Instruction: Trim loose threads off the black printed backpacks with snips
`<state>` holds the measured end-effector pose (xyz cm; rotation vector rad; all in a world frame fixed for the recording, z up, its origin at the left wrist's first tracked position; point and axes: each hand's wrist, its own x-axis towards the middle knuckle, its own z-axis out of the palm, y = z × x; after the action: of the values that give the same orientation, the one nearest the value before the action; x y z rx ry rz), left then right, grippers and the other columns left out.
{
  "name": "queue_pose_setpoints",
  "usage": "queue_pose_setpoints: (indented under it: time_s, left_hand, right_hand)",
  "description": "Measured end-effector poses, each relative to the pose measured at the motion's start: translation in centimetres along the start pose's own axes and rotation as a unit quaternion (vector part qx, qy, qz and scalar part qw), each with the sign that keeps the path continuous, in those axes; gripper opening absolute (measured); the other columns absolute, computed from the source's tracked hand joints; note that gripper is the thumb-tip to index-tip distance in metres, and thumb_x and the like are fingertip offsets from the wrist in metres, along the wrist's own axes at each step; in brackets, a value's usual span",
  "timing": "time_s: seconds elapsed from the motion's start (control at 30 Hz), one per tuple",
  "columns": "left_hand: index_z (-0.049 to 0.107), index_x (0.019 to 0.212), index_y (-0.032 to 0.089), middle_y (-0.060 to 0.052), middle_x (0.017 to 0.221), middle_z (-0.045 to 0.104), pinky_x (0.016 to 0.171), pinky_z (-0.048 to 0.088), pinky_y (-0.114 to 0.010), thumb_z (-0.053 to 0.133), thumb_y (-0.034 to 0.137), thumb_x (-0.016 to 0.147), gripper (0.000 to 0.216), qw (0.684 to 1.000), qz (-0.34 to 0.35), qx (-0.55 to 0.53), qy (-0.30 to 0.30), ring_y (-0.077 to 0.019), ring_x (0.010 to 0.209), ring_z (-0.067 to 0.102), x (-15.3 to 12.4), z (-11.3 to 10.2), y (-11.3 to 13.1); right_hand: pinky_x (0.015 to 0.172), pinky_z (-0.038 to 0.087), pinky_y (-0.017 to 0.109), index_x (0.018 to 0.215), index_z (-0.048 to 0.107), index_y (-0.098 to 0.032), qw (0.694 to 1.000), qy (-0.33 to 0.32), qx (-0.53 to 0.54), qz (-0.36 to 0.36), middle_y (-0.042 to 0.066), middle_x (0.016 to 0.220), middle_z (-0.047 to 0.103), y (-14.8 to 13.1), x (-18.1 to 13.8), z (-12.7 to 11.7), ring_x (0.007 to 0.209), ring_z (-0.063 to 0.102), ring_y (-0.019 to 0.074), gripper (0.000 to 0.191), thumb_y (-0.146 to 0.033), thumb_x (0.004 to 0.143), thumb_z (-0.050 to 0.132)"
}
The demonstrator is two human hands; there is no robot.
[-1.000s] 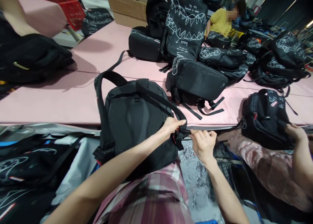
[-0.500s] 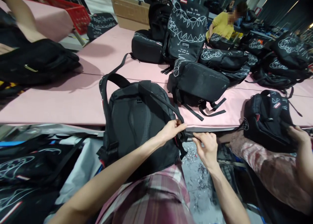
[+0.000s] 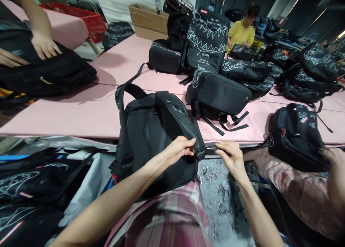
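A black backpack (image 3: 145, 135) leans against the pink table edge over my lap, its padded back panel facing me. My left hand (image 3: 179, 148) pinches the lower end of its right-hand shoulder strap (image 3: 179, 119), near the buckle. Just to the right, the fingers of my right hand (image 3: 230, 155) are closed on a slim, dark, shiny-edged thing (image 3: 211, 149) that reaches toward the strap end. Its kind is too small to make out. The other shoulder strap (image 3: 121, 121) loops up at the left side of the backpack.
More black backpacks with white scribble prints (image 3: 207, 38) stand on the pink table (image 3: 81, 114). At left, a co-worker's hands (image 3: 44, 45) rest on a black bag; at right, another person's hand (image 3: 332, 159) touches a backpack (image 3: 296, 135). Cut threads litter the floor (image 3: 215, 196).
The right-hand shoulder strap has turned so its printed face shows. My left hand has shifted slightly left and down on it. At left, the co-worker's hand has come down onto the bag.
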<state>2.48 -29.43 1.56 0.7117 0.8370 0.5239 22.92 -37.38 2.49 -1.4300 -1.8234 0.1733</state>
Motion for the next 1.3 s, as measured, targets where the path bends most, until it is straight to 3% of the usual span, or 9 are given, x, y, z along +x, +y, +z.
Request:
queue_pose_setpoints:
  time_s: [0.13,0.33,0.5,0.63,0.83,1.03,1.17,1.3]
  left_hand:
    - [0.06,0.058,0.006,-0.007,0.053,0.061,0.048,0.048,-0.019,0.062,0.025,0.079,0.028,0.999,-0.038,-0.019,0.018,-0.0093,0.045,0.057,0.4,-0.2,-0.2]
    - [0.06,0.059,0.006,-0.006,0.05,0.06,0.044,0.046,-0.018,0.06,0.023,0.081,0.027,0.997,-0.071,-0.033,0.02,-0.0089,0.042,0.056,0.6,0.1,0.0]
    - [0.061,0.06,0.005,-0.007,0.05,0.06,0.042,0.044,-0.016,0.059,0.025,0.082,0.029,0.998,-0.054,-0.001,0.026,-0.0085,0.041,0.056,0.5,0.2,-0.1]
    - [0.062,0.06,0.005,-0.007,0.051,0.061,0.043,0.044,-0.017,0.064,0.028,0.077,0.029,0.998,-0.05,0.006,0.028,-0.0087,0.042,0.055,0.5,0.1,-0.2]
    - [0.063,0.058,0.005,-0.007,0.051,0.061,0.045,0.044,-0.018,0.071,0.035,0.069,0.032,0.999,-0.028,0.025,0.031,-0.0085,0.043,0.054,0.3,0.1,-0.2]
    - [0.064,0.057,0.006,-0.008,0.053,0.062,0.046,0.042,-0.02,0.075,0.039,0.061,0.036,0.999,-0.001,0.046,0.03,-0.0096,0.045,0.055,-0.3,0.2,0.1]
    - [0.064,0.059,0.006,-0.008,0.054,0.063,0.046,0.042,-0.02,0.075,0.04,0.06,0.036,0.999,0.001,0.04,0.021,-0.0099,0.046,0.055,-0.3,0.0,0.0]
    - [0.064,0.061,0.005,-0.008,0.054,0.062,0.047,0.042,-0.02,0.074,0.039,0.062,0.036,0.999,0.0,0.042,0.016,-0.0095,0.046,0.055,-0.1,0.1,-0.1]
  right_hand:
    - [0.08,0.036,0.037,0.093,0.068,-0.024,0.998,-0.045,-0.019,-0.039,0.003,0.088,0.07,-0.1,0.4,0.2,0.085,0.061,0.0193,0.015,-0.032,0.083,0.06]
    - [0.078,0.032,0.035,0.096,0.066,-0.023,0.994,-0.083,-0.034,-0.069,0.003,0.09,0.069,-0.7,1.0,0.4,0.084,0.06,0.0173,0.015,-0.029,0.084,0.059]
    - [0.075,0.033,0.034,0.088,0.068,-0.023,0.991,-0.114,-0.03,-0.065,0.003,0.084,0.07,-0.6,1.9,-0.1,0.079,0.06,0.017,0.014,-0.032,0.084,0.059]
    - [0.076,0.034,0.034,0.088,0.069,-0.023,0.991,-0.117,-0.013,-0.055,0.003,0.085,0.07,0.1,2.1,-0.5,0.079,0.06,0.0175,0.017,-0.035,0.085,0.057]
    - [0.076,0.034,0.035,0.093,0.068,-0.023,0.985,-0.134,-0.042,-0.097,0.003,0.088,0.07,0.3,2.1,-0.3,0.082,0.06,0.0176,0.017,-0.034,0.084,0.059]
    - [0.075,0.034,0.034,0.09,0.068,-0.023,0.984,-0.089,-0.053,-0.142,0.002,0.083,0.07,0.5,1.7,0.2,0.076,0.059,0.0152,0.012,-0.028,0.085,0.058]
    - [0.075,0.037,0.034,0.09,0.067,-0.023,0.989,-0.071,-0.011,-0.127,0.002,0.083,0.069,0.9,1.4,0.5,0.078,0.06,0.0161,0.012,-0.03,0.084,0.06]
    - [0.076,0.039,0.035,0.091,0.068,-0.023,0.989,-0.099,-0.006,-0.11,0.004,0.085,0.069,0.8,1.6,0.8,0.081,0.06,0.0176,0.013,-0.031,0.084,0.059]
